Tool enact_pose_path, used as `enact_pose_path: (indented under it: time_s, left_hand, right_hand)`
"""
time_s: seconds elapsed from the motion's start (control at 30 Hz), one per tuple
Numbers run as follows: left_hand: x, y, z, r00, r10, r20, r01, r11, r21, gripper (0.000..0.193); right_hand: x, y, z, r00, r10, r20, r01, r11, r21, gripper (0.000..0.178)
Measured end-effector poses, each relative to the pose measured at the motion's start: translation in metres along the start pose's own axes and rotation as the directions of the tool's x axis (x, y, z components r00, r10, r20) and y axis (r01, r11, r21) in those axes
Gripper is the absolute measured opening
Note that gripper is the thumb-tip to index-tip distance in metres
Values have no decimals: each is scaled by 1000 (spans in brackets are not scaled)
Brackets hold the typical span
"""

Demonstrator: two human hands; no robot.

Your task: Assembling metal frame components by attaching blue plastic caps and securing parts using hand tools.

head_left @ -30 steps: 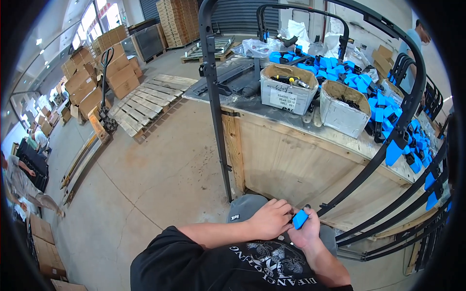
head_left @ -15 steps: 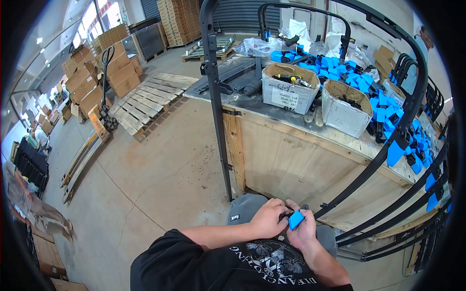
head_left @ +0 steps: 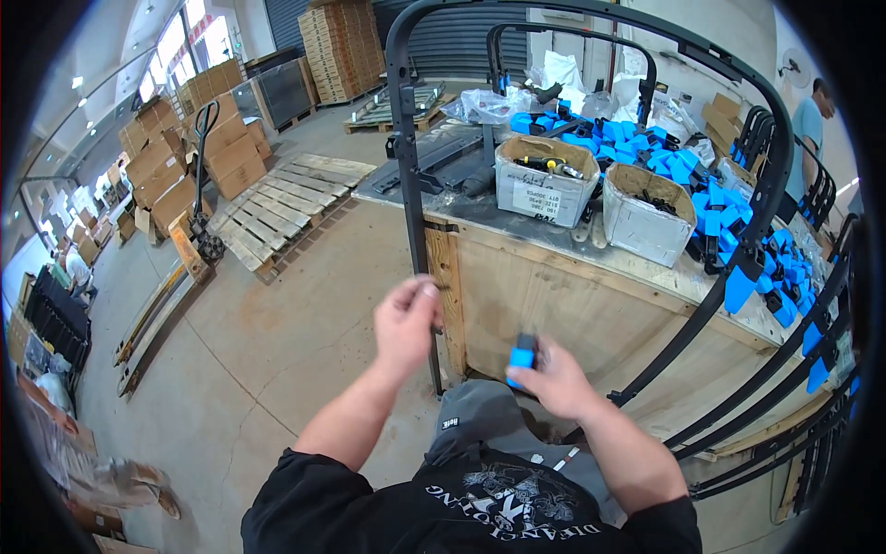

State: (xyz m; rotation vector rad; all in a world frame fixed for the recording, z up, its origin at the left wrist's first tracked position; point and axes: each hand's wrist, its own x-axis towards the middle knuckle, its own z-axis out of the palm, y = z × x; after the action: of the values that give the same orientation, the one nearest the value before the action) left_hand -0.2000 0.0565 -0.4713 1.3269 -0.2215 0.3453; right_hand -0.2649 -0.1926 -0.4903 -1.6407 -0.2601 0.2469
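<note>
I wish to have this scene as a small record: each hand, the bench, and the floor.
Left hand: raised near a black frame; too small to tell if it pinches anything
Right hand: holds a blue-and-black piece
Bench: two open white boxes, similar blue-and-black parts heaped behind
Floor: wooden pallet, pallet truck

Cardboard boxes [head_left: 154, 157] stand piled at far left, near a pallet jack [head_left: 186, 242] and wooden pallet [head_left: 286, 196], in a factory workshop with a far roller shutter [head_left: 429, 51] and workbench [head_left: 554, 300] at right.
</note>
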Motion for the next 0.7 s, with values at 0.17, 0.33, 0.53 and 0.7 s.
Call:
enact_pose_path:
  time_s: [0.17, 0.33, 0.53, 0.7]
  left_hand:
    - [85, 54, -23, 970, 150, -193, -180, 972, -149, 23]
    - [147, 82, -17, 957, 181, -225, -233, 944, -233, 22]
    - [174, 96, -19, 967, 155, -202, -203, 949, -242, 16]
    - [182, 92, -15, 979, 108, -172, -144, 966, -214, 17]
  right_hand:
    - [85, -84, 36, 944, -329, -14, 329, 944, -7, 43]
    - [159, -135, 75, 875, -465, -136, 458, 885, -83, 42]
    - [208, -163, 93, 906, -405, -122, 371, 899, -232, 34]
    - [217, -163, 93, 911, -382, -154, 308, 880, -363, 36]
